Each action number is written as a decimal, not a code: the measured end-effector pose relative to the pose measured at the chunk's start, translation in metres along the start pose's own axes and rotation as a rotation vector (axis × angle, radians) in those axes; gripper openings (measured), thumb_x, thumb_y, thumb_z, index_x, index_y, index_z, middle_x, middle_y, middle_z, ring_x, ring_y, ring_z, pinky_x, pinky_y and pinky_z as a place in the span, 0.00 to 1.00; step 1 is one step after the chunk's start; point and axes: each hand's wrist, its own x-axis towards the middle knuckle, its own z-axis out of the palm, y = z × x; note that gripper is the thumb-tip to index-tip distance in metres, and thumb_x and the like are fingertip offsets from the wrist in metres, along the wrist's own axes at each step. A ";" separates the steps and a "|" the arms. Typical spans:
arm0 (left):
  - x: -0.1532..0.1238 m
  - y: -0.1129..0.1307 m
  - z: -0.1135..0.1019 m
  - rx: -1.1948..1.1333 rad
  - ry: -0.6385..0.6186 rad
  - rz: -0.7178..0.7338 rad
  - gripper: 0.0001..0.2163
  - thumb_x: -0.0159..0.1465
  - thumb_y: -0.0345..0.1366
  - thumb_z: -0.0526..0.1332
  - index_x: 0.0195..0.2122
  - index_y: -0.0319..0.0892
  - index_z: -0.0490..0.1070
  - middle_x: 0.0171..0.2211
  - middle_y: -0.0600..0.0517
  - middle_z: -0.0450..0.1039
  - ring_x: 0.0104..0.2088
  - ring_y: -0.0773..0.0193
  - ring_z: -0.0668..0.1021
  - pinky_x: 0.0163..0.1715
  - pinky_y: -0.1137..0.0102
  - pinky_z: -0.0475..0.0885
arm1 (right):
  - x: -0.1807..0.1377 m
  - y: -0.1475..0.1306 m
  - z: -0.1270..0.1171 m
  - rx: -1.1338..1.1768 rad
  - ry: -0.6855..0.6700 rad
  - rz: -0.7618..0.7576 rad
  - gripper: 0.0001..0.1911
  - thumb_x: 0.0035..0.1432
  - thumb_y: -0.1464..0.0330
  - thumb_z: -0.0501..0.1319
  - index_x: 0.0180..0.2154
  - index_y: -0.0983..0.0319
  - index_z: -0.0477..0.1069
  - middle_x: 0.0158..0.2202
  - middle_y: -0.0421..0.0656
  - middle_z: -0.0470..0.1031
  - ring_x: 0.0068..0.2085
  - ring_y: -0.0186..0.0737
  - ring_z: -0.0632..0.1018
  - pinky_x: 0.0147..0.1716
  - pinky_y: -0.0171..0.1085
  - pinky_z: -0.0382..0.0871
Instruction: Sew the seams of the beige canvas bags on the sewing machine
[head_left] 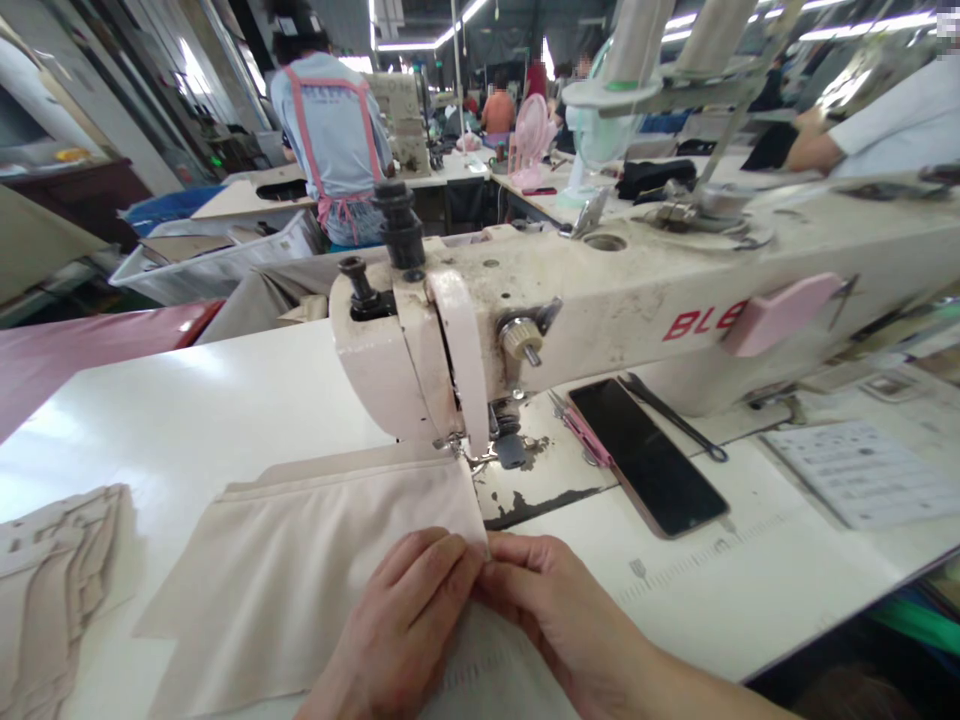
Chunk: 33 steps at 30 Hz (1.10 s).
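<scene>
Beige fabric: The piece (300,570) lies flat, with soft wrinkles, on the white table (285,390), left of and in front of the sewing machine head (405,360); its upper right corner reaches the needle area.
Direction: In the picture it is longer from right to left. The long axis goes from the needle area to the left and a little toward the person; a folded strip along the far edge runs nearly the same way. The short right edge comes from the needle toward the hands.
Hidden parts: The needle tip is too small to make out. The left hand covers part of the near right portion, and the left thumb is not seen. Both wrists are cut off or nearly so by the lower border.
Right hand: This hand (559,600) pinches the right edge of the fabric between thumb and forefinger, without visible gap.
Left hand: This hand (420,610) lies on the fabric, fingers bent and close together, tips just beside the right fingertips; whether it also pinches, I cannot tell.
Beside the machine: A dark phone (645,455) lies between pink snips (589,440) and a wrench (675,418).
</scene>
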 end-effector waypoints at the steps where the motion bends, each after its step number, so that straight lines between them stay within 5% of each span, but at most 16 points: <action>1: 0.001 0.000 0.000 -0.002 0.002 -0.006 0.09 0.69 0.28 0.52 0.42 0.33 0.71 0.34 0.48 0.73 0.36 0.65 0.73 0.38 0.74 0.73 | -0.001 -0.002 0.002 0.086 -0.020 0.026 0.10 0.43 0.77 0.60 0.27 0.62 0.79 0.24 0.38 0.72 0.31 0.35 0.70 0.34 0.32 0.61; 10: 0.001 -0.004 -0.001 -0.174 0.060 -0.076 0.09 0.65 0.23 0.55 0.43 0.35 0.71 0.35 0.47 0.72 0.36 0.64 0.72 0.35 0.73 0.72 | -0.003 -0.009 0.005 0.162 -0.095 0.009 0.30 0.29 0.82 0.52 0.35 0.62 0.82 0.33 0.42 0.80 0.42 0.41 0.75 0.50 0.36 0.62; 21: 0.003 -0.001 0.001 -0.281 0.111 -0.214 0.08 0.61 0.21 0.59 0.37 0.37 0.75 0.31 0.49 0.72 0.32 0.66 0.74 0.32 0.74 0.73 | -0.004 -0.006 0.003 0.039 0.000 0.051 0.09 0.46 0.75 0.64 0.32 0.64 0.80 0.23 0.38 0.74 0.31 0.36 0.72 0.40 0.33 0.63; 33: -0.003 -0.003 0.004 -0.122 -0.007 -0.095 0.07 0.65 0.23 0.55 0.40 0.35 0.71 0.32 0.47 0.71 0.32 0.64 0.71 0.33 0.70 0.73 | -0.001 0.006 -0.002 -0.161 0.013 -0.064 0.07 0.53 0.71 0.62 0.31 0.64 0.79 0.28 0.39 0.75 0.34 0.37 0.69 0.40 0.35 0.62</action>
